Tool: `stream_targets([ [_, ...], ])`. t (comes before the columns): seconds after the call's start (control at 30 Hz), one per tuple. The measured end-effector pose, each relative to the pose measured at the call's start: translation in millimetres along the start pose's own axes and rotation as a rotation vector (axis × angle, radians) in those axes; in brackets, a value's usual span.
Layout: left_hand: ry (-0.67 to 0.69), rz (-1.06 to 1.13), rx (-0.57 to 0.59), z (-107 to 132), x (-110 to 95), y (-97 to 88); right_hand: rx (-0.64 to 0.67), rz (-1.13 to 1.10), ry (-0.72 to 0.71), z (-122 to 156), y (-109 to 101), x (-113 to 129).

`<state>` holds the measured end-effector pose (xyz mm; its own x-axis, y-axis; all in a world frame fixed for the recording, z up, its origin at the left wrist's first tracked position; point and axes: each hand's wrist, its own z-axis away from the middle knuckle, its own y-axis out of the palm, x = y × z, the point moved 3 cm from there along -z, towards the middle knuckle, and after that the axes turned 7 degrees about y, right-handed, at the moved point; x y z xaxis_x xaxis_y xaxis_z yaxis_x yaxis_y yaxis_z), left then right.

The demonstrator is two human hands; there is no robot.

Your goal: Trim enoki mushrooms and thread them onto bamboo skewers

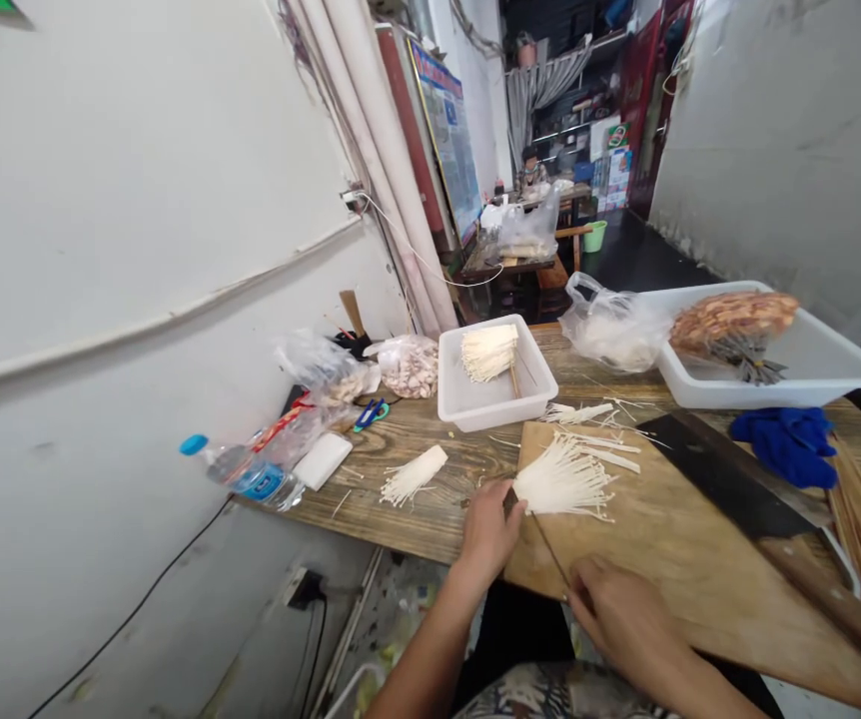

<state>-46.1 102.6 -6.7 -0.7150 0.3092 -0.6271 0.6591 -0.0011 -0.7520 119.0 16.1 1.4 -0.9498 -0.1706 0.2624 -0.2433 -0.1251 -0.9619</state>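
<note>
My left hand is closed in a pinch on the stem end of a fanned bunch of white enoki mushrooms lying on the wooden cutting board. My right hand is closed round the near end of a thin wooden skewer that points towards the bunch. A large cleaver rests on the board to the right. A smaller enoki bunch lies on the table to the left.
A white tub holds skewered enoki. A larger white tray holds skewered food, with a plastic bag beside it. Blue cloth, a water bottle, bagged items and scissors lie around. A person sits far back.
</note>
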Motion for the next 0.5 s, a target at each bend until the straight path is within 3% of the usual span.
stream_targets([
  [0.5,-0.022,0.089,-0.039,0.5,1.9,6.3,-0.110,0.100,-0.043,-0.7,2.4,2.3],
])
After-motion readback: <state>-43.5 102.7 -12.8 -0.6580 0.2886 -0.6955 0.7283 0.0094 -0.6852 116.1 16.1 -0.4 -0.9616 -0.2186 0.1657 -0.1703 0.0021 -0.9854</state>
